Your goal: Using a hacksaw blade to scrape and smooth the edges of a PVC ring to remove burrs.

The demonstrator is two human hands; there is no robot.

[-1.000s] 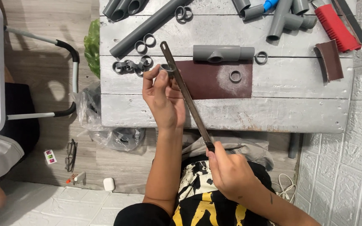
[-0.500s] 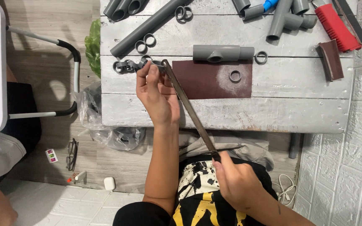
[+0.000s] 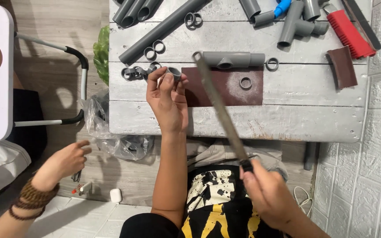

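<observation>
ring (image 3: 173, 72) in left hand (image 3: 168, 99)

a crumpled clear plastic bag (image 3: 111, 136) is lying on the floor at the near left corner of the grey wooden table (image 3: 287, 123), holding dark grey pieces. a bright green plastic bag (image 3: 101, 55) is sitting farther along the table's left edge. no labels, signs or screens are showing.
</observation>
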